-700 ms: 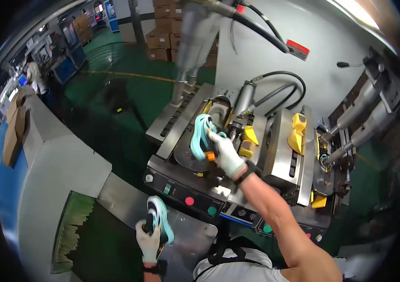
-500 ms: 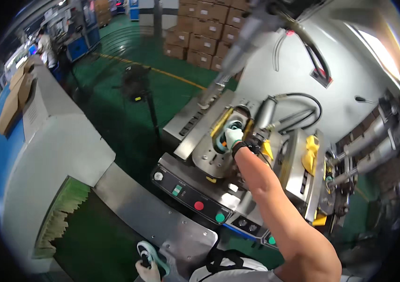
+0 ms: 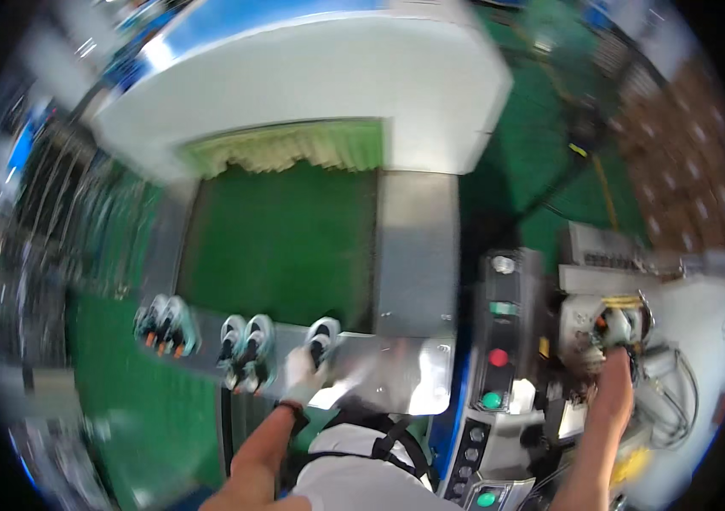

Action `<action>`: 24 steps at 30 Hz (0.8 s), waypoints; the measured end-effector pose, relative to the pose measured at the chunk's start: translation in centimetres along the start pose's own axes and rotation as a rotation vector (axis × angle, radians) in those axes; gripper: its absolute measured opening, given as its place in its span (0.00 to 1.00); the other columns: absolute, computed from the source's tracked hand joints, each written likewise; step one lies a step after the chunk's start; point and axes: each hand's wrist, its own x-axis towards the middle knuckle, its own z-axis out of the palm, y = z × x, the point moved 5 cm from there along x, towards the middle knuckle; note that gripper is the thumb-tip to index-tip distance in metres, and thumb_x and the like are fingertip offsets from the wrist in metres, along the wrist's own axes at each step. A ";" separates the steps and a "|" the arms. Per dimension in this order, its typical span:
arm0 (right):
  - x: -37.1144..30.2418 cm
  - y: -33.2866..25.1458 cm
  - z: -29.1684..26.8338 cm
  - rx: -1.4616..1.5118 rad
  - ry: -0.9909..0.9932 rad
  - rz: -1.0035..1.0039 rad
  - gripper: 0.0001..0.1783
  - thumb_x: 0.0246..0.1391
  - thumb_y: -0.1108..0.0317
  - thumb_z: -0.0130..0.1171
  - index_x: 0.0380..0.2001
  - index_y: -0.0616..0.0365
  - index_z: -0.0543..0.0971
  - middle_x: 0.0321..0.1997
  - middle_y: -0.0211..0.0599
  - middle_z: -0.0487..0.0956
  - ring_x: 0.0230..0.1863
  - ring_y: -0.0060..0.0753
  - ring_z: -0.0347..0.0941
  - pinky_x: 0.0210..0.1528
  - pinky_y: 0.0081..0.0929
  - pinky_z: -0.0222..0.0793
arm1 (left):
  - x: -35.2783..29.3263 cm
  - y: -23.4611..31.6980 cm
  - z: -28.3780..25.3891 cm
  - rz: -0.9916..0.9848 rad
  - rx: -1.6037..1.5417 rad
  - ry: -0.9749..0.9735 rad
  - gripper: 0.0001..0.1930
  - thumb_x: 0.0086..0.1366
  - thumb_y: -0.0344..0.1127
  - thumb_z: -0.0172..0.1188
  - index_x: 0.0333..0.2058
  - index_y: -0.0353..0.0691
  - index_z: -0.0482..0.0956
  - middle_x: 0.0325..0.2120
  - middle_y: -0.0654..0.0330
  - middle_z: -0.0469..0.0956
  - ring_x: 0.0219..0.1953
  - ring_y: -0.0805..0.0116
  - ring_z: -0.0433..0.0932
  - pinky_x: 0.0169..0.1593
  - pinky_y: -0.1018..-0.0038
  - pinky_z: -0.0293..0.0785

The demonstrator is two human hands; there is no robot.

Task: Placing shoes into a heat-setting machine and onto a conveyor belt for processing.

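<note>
My left hand [image 3: 301, 371], in a white glove, is closed on a black, white and pale-green shoe [image 3: 323, 337] at the steel ledge in front of me. To its left stand a pair of matching shoes [image 3: 257, 339] and, farther off, another pair [image 3: 177, 325]. My right arm reaches across to the machine on the right. Its gloved hand [image 3: 618, 330] is at a pale shoe [image 3: 604, 322] with an orange patch, seated in the machine's fixture, and appears to grip it. Motion blur hides the right fingers' detail.
A green conveyor belt [image 3: 286, 247] runs out from a white housing [image 3: 320, 85] with a fringed green curtain [image 3: 303, 146]. A steel ledge [image 3: 413, 255] borders it. The machine's control panel [image 3: 498, 332] carries red and green buttons. Stacked cartons [image 3: 686, 162] stand at the far right.
My view has swung left, so the conveyor is now central and the machine lies at the right. My left hand with its shoe is now at the ledge; the right stays at the machine.
</note>
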 end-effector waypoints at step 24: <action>-44.5 -20.3 30.4 -0.819 0.015 -0.023 0.48 0.50 0.69 0.63 0.71 0.61 0.51 0.74 0.62 0.49 0.75 0.62 0.43 0.75 0.49 0.39 | 44.8 -8.2 -4.5 0.706 -0.138 0.039 0.25 0.65 0.33 0.51 0.61 0.37 0.65 0.62 0.44 0.65 0.64 0.45 0.64 0.66 0.56 0.61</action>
